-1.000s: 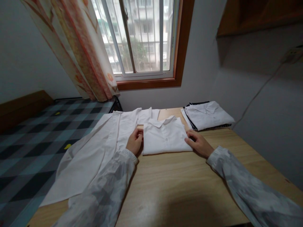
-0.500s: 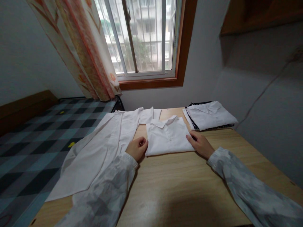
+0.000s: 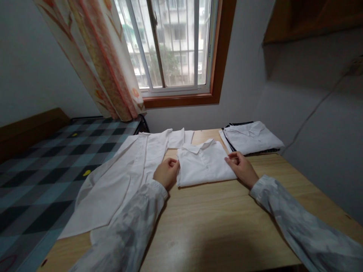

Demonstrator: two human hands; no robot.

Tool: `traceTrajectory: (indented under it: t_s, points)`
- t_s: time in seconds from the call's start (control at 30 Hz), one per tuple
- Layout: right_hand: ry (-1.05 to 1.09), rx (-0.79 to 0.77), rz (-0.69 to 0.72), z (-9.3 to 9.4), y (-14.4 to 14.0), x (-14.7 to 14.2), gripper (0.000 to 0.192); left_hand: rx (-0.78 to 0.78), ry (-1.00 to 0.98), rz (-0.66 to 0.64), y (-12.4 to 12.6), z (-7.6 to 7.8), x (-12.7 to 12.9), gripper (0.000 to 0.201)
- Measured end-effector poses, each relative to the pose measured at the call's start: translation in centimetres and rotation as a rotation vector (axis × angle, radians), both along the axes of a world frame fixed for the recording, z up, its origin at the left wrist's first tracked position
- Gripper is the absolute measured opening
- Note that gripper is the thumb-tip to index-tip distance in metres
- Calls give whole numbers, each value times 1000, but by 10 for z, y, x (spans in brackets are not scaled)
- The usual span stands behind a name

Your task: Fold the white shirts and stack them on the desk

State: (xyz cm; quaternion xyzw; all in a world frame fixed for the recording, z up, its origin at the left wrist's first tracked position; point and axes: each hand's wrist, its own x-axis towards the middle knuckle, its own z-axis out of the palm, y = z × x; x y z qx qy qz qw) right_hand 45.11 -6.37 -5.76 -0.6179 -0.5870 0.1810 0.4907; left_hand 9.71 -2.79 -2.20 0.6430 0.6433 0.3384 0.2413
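One folded shirt (image 3: 206,168) on table (image 3: 193,215), my left hand (image 3: 166,173) and right hand (image 3: 242,168) narrowed at its side edges, whether gripping I cannot tell; seemingly edge-squaring, next calling for even pressure

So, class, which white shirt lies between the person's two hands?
The folded shirt lying centrally on the table; the spread-out shirt lies to its left, and the other folded shirt tops the stack at right.

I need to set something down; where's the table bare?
The table is bare between left sleeve, folded shirt and right sleeve, and between that sleeve and the wall. Crowded: left, under the spread shirt; far right, under the clothes stack.
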Motion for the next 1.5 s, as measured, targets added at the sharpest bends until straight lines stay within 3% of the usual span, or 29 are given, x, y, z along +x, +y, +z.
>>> traceTrajectory:
  t_s: [0.13,0.23,0.37,0.5,0.83,0.93,1.07,1.2,1.5]
  points:
    - [-66,-89,-17,-2,18,3,50,58,69,-26,6,0,-2,22]
    - [-154,-171,39,-1,24,1,40,73,92,-14,6,1,-2,21]
    - [-229,-108,87,2,15,-7,37,-18,215,90,9,6,0,19]
    - [-233,-49,175,4,7,-11,41,-12,256,82,12,10,0,10]
    - [-167,4,122,12,2,-13,43,185,6,118,3,-1,-3,22]
    - [-120,33,74,13,-1,-13,46,250,-120,-34,-5,-3,-5,35]
    - [-64,37,87,13,-9,-16,53,130,-174,-311,-14,-8,-11,47]
    - [77,-60,132,12,-17,-21,57,-25,-289,-349,-14,-11,-13,47]
    - [39,-119,171,2,-14,-19,58,-24,-381,-293,-22,0,-3,48]
